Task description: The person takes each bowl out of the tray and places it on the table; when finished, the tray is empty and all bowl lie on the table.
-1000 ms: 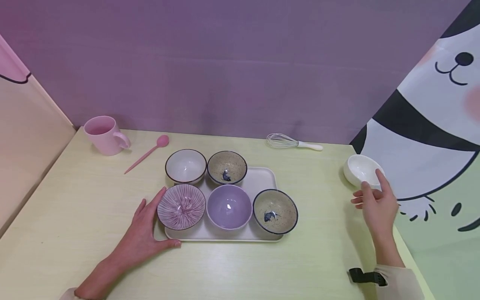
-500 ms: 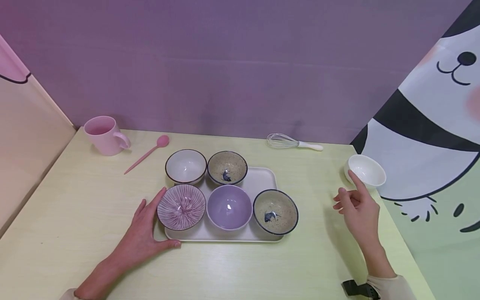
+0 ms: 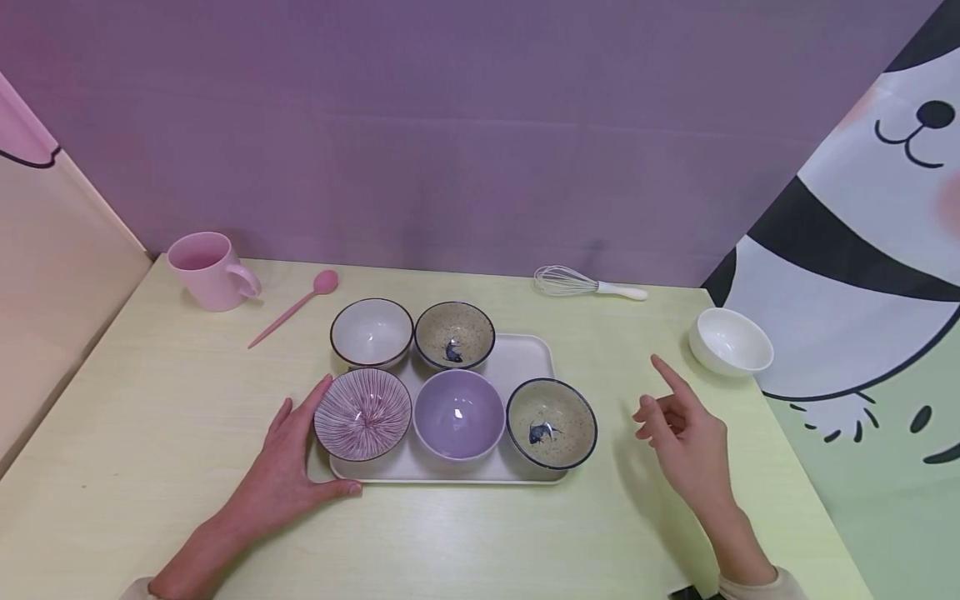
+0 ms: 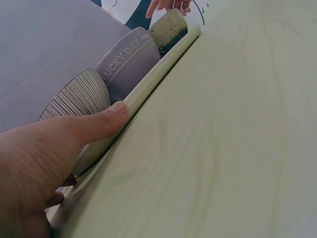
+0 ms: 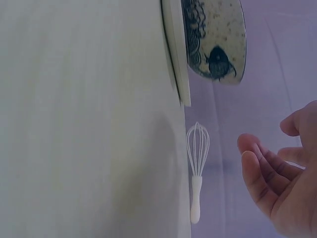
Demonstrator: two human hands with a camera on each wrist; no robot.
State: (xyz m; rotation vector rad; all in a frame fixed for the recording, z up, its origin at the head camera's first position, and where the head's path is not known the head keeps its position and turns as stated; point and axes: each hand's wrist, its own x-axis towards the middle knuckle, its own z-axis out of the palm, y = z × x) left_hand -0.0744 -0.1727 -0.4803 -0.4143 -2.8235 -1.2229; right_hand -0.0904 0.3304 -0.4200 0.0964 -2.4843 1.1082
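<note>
In the head view, my left hand [image 3: 277,475] grips the front left corner of a white tray [image 3: 527,354], thumb along its front edge and fingers at its left side. Several bowls stand on it: a red-striped bowl [image 3: 363,412] near that hand, a purple bowl [image 3: 458,414], two speckled bowls with blue fish, one at the front right [image 3: 551,408] and one behind [image 3: 453,329], and a dark-rimmed white bowl [image 3: 371,332]. My right hand [image 3: 690,446] hovers right of the tray with nothing in it, index finger extended, the others loosely bent. A plain white bowl [image 3: 730,343] sits beyond it.
At the back left are a pink mug [image 3: 212,275] and a pink spoon [image 3: 292,308]. A whisk [image 3: 588,284] lies along the back edge, against a purple backdrop [image 3: 450,167]. A panda-patterned panel [image 3: 862,333] borders the table on the right.
My right hand has drawn away from the plain white bowl, moving left and toward me. That bowl stays at the right edge. My left hand and the tray have not moved.
</note>
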